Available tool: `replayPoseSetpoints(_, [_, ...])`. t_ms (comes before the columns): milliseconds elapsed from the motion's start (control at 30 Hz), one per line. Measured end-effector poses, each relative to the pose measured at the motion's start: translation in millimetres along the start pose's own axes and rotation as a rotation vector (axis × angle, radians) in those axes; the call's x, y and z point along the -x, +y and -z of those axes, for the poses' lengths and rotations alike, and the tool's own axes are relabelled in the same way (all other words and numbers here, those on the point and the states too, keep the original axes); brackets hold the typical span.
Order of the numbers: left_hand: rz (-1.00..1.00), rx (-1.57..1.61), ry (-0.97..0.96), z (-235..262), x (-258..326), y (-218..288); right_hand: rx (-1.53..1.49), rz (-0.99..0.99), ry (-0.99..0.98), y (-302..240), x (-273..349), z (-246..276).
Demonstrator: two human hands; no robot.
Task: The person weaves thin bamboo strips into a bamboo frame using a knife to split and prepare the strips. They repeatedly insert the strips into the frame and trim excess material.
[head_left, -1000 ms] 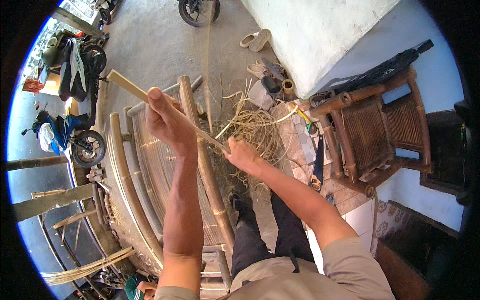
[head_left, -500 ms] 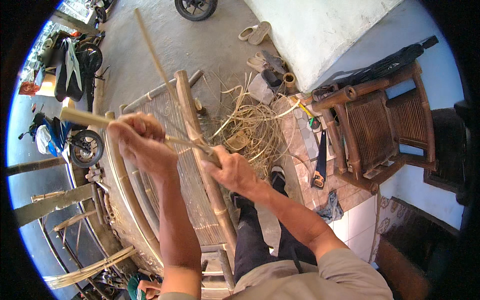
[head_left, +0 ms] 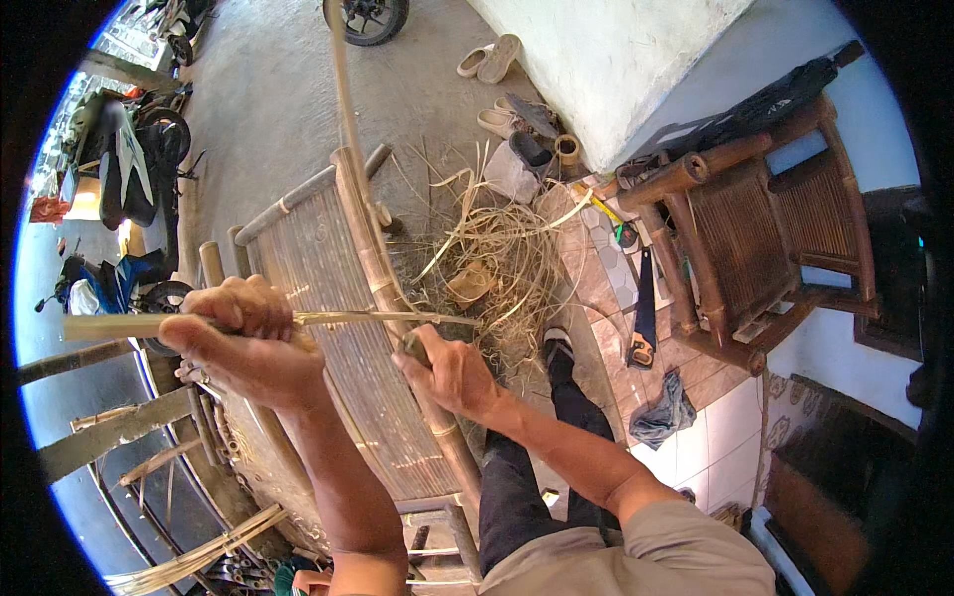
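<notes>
A pale bamboo strip (head_left: 109,327) lies across my closed left hand (head_left: 243,333), jutting out to the left and thinning away to the right over a slatted bamboo bench (head_left: 313,263). My right hand (head_left: 452,372) is wrapped around a short dark handle (head_left: 412,348), which looks like a knife's; its blade cannot be made out now. A long thin sliver (head_left: 345,89) rises from near the right hand toward the top of the view and curves. The two hands are apart, both above the bench.
Bamboo shavings (head_left: 512,248) are heaped right of the bench. Beyond them lie a handsaw (head_left: 644,308), a tape measure (head_left: 625,235) and a crumpled plastic bag (head_left: 666,409). A bamboo chair (head_left: 735,238) stands at right, sandals (head_left: 499,60) by the wall, motorbikes (head_left: 124,179) at left.
My left hand has moved down and left with the strip, which now lies nearly level. The right hand is slightly lower. The thin sliver has swung to the right and stands steeper.
</notes>
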State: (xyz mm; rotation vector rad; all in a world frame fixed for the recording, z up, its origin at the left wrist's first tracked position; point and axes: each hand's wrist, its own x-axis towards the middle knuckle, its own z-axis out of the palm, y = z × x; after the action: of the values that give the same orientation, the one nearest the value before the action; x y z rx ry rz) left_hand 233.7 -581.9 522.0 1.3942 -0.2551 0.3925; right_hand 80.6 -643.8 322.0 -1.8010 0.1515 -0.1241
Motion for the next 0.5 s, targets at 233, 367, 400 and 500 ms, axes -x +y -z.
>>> replayPoseSetpoints(233, [0.014,0.011,-0.14,15,-19,0,0.201,-0.497,-0.248,78,6,-14])
replayPoseSetpoints(367, [0.047,-0.038,0.016,26,11,-44,0.204,-0.45,-0.242,95,18,-22])
replayPoseSetpoints(400, [0.099,-0.054,0.002,32,25,-55,0.182,-0.421,-0.209,89,22,-23])
replayPoseSetpoints(500, [0.162,-0.051,-0.134,51,53,-63,0.17,-0.374,-0.16,61,23,-12])
